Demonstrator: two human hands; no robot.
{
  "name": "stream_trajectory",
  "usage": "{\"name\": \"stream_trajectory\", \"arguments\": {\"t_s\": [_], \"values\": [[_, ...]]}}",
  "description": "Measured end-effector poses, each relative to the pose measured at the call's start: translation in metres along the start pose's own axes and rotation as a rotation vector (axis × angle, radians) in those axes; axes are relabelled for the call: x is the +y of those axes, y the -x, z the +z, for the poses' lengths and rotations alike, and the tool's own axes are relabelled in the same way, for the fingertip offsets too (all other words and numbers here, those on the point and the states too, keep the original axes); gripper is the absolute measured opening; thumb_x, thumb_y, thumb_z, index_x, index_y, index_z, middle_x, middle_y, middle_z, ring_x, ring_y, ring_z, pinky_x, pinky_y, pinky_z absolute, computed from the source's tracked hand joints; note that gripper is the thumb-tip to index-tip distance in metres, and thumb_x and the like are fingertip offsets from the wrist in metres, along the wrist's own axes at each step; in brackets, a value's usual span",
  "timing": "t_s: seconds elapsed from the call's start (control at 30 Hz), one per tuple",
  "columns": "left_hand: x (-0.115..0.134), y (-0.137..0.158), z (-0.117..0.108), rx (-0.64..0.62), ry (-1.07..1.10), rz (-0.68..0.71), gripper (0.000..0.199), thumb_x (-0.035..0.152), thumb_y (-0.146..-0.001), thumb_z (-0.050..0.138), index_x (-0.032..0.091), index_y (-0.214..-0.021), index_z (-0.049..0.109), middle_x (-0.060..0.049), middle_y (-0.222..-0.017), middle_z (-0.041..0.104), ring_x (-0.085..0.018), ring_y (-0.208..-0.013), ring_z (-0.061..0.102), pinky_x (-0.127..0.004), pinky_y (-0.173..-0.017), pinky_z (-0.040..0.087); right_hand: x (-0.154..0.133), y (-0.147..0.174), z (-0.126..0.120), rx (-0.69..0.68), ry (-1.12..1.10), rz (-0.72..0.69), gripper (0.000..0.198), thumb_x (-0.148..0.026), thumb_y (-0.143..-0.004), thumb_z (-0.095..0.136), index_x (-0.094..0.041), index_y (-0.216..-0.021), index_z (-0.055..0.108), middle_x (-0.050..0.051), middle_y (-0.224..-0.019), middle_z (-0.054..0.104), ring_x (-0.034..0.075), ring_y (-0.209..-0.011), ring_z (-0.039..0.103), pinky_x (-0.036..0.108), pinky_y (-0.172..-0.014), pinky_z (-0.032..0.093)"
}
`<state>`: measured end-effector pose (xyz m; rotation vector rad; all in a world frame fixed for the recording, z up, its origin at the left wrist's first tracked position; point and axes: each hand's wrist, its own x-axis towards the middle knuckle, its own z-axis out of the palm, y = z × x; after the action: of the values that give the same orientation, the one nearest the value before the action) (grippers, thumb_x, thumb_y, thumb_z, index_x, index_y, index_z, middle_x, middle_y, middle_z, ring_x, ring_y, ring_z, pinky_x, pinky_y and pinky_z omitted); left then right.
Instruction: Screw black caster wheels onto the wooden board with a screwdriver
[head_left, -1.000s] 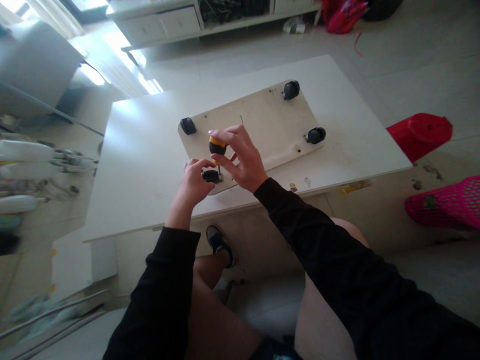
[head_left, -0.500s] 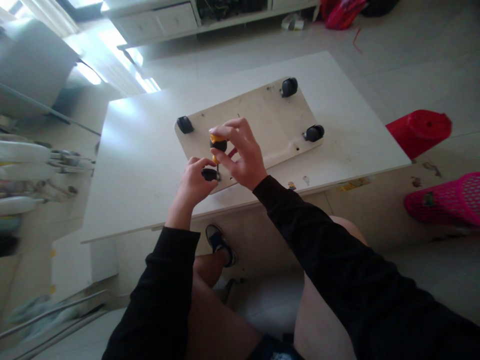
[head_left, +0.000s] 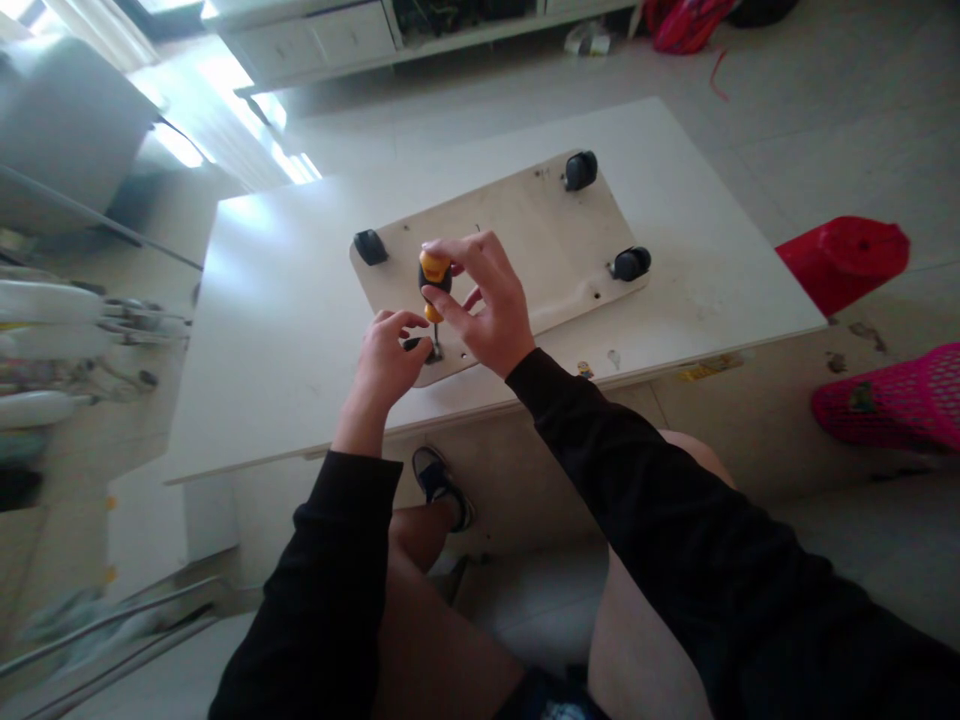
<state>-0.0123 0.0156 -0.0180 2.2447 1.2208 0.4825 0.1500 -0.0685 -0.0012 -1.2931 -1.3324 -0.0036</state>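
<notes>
My right hand [head_left: 491,300] is closed round the yellow-and-black handle of a screwdriver [head_left: 435,280]. Its shaft points down at the mount of a black caster wheel [head_left: 415,344] on the near left corner of a pale board [head_left: 517,250]. My left hand [head_left: 386,355] is closed on that caster, thumb and fingers covering most of it. Three other casters stick up from the board's corners: one at the far left [head_left: 370,247], one at the far right [head_left: 580,171], one at the near right [head_left: 631,264]. The screw under the tip is too small to make out.
The board lies on a white table [head_left: 262,330] whose near edge runs in front of my knees. A red bin [head_left: 844,258] and a pink basket [head_left: 892,400] are on the floor to the right. A white cabinet [head_left: 315,50] stands beyond the table.
My right hand's fingers have shifted on the screwdriver, and its handle has turned, showing more yellow. My left thumb has moved up, over more of the caster.
</notes>
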Motion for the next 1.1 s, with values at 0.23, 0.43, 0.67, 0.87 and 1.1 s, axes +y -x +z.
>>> {"name": "stream_trajectory", "arguments": {"t_s": [0.23,0.43,0.67,0.87,1.1], "values": [[0.002,-0.004,0.003,-0.003,-0.017,0.112,0.013,0.026,-0.089,0.069,0.020,-0.097,0.077,-0.006,-0.105,0.072,-0.023,-0.099,0.065,-0.040,-0.094,0.055,0.004,-0.004,0.003,-0.115,-0.130,-0.074,0.039,-0.035,-0.099,0.054,-0.030,-0.134,0.070,0.004,-0.135,0.078,0.016,-0.119,0.071,0.032,-0.106,0.061],[0.014,-0.006,0.000,0.014,-0.041,0.004,0.011,0.025,-0.086,0.068,0.020,-0.082,0.077,-0.006,-0.087,0.077,-0.024,-0.088,0.068,-0.036,-0.084,0.055,0.009,-0.002,0.008,-0.053,-0.207,-0.095,0.046,-0.048,-0.101,0.048,-0.033,-0.139,0.070,-0.003,-0.137,0.078,0.012,-0.123,0.071,0.023,-0.098,0.059],[0.017,-0.007,0.002,0.090,-0.046,-0.091,0.010,0.025,-0.081,0.074,0.020,-0.073,0.074,-0.008,-0.077,0.076,-0.027,-0.084,0.073,-0.037,-0.077,0.057,-0.002,-0.002,-0.001,-0.162,-0.141,0.079,0.059,-0.055,-0.097,0.067,-0.021,-0.144,0.061,0.009,-0.142,0.072,0.016,-0.116,0.070,0.024,-0.093,0.065],[0.019,-0.008,0.006,0.111,-0.059,-0.105,0.008,0.025,-0.077,0.078,0.019,-0.075,0.074,-0.009,-0.083,0.079,-0.027,-0.081,0.075,-0.038,-0.079,0.057,-0.008,-0.003,-0.003,-0.228,-0.072,0.184,0.044,-0.045,-0.100,0.063,-0.025,-0.139,0.065,0.007,-0.141,0.072,0.019,-0.120,0.071,0.027,-0.090,0.065],[0.020,-0.006,-0.004,0.029,-0.013,-0.106,0.011,0.029,-0.077,0.072,0.021,-0.076,0.078,-0.003,-0.068,0.074,-0.023,-0.070,0.070,-0.033,-0.069,0.053,0.011,-0.004,0.012,-0.181,-0.238,0.116,0.053,-0.053,-0.093,0.067,-0.030,-0.141,0.064,0.001,-0.133,0.078,0.014,-0.115,0.073,0.020,-0.086,0.061]]}}
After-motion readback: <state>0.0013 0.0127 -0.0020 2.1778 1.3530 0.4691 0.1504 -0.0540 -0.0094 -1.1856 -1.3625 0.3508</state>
